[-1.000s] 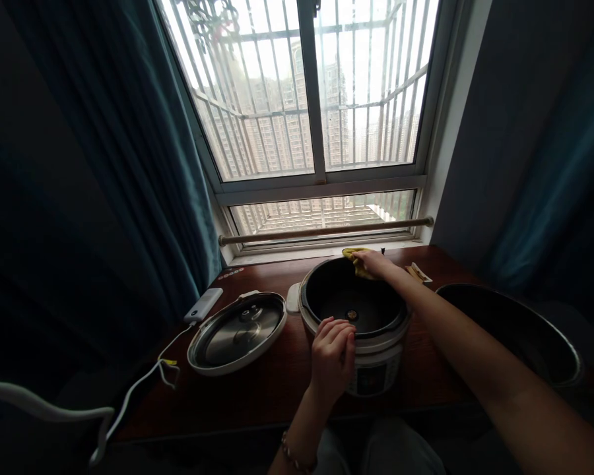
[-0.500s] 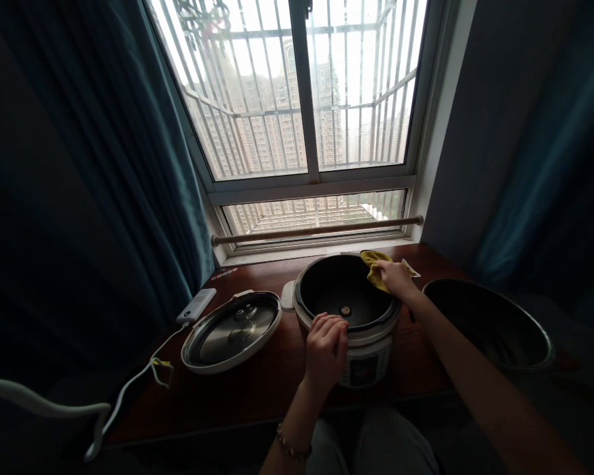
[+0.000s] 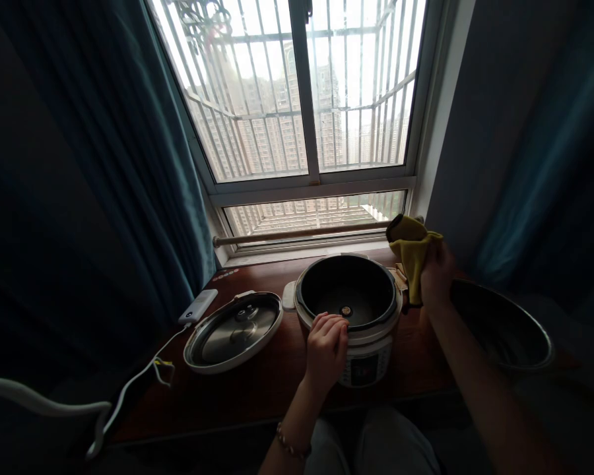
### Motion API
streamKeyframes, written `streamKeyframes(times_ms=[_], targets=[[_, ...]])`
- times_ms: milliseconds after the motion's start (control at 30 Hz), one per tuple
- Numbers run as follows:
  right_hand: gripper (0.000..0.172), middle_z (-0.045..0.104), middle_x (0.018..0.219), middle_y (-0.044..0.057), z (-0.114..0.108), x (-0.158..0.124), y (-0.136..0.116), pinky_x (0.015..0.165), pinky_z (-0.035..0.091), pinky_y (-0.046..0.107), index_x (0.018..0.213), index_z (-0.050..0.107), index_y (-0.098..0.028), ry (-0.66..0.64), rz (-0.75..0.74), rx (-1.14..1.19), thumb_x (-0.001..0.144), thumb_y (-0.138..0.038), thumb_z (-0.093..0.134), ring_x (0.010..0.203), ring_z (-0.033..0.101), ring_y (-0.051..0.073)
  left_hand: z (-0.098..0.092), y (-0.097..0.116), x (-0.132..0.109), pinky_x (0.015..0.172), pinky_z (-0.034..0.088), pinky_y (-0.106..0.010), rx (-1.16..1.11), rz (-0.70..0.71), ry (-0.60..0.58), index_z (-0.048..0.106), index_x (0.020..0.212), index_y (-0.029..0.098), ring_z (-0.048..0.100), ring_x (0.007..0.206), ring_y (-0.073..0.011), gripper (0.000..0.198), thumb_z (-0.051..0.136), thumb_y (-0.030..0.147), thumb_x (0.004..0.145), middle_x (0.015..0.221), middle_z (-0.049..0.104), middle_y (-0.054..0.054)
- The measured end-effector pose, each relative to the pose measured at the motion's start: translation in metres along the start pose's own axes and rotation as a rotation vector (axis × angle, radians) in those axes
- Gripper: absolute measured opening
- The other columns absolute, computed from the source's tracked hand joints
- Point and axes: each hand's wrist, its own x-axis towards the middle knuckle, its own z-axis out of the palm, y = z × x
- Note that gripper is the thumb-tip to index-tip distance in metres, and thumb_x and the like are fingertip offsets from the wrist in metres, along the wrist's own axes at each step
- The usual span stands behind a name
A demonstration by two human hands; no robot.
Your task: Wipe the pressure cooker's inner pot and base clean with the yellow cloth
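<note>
An open electric cooker with a dark inside stands on the wooden table under the window. My left hand grips its near rim with curled fingers. My right hand is raised to the right of the cooker, closed on a yellow cloth that hangs clear of the rim. The cooker's metal lid lies flat on the table to its left.
A large metal bowl sits at the right, just behind my right arm. A white power bank with a cable lies at the left. Dark curtains hang on both sides, and a wooden rod runs along the window.
My right hand has lifted the yellow cloth off the cooker's far rim and moved it up and to the right. My left hand has stayed on the near rim.
</note>
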Motion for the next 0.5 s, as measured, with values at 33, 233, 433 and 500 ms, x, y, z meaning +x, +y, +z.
streamKeyframes(times_ms=[33, 233, 433, 500], targets=[[0.038, 0.059, 0.078, 0.006, -0.002, 0.001, -0.006, 0.064, 0.04, 0.028, 0.094, 0.057, -0.012, -0.006, -0.039, -0.043, 0.09, -0.04, 0.031, 0.071, 0.054, 0.018, 0.0, 0.0, 0.0, 0.094, 0.038, -0.041, -0.001, 0.0, 0.001, 0.063, 0.088, 0.019, 0.059, 0.093, -0.0178, 0.024, 0.04, 0.014, 0.085, 0.092, 0.068, -0.004], [0.029, 0.062, 0.103, 0.012, 0.008, -0.035, -0.001, 0.09, 0.039, 0.034, 0.098, 0.061, -0.012, -0.626, -0.277, -0.371, 0.082, -0.012, 0.036, 0.101, 0.054, 0.022, 0.0, 0.0, -0.001, 0.094, 0.038, -0.04, -0.001, 0.006, 0.004, 0.063, 0.09, 0.018, 0.058, 0.093, -0.0171, 0.023, 0.041, 0.014, 0.085, 0.092, 0.068, -0.004], [0.032, 0.06, 0.111, 0.013, 0.008, -0.068, 0.018, 0.097, 0.036, 0.038, 0.097, 0.062, -0.01, -0.674, -0.307, -0.497, 0.081, -0.008, 0.035, 0.112, 0.048, 0.022, 0.0, 0.001, 0.0, 0.094, 0.038, -0.041, 0.005, 0.01, -0.008, 0.063, 0.09, 0.018, 0.058, 0.093, -0.0174, 0.023, 0.041, 0.014, 0.085, 0.093, 0.068, -0.005], [0.032, 0.06, 0.11, 0.014, 0.002, -0.078, 0.011, 0.096, 0.037, 0.039, 0.1, 0.061, -0.009, -0.617, -0.312, -0.541, 0.083, -0.009, 0.034, 0.112, 0.048, 0.024, 0.001, 0.0, -0.001, 0.094, 0.038, -0.041, 0.005, 0.013, -0.001, 0.063, 0.091, 0.018, 0.059, 0.093, -0.0172, 0.023, 0.041, 0.014, 0.086, 0.093, 0.068, -0.004]])
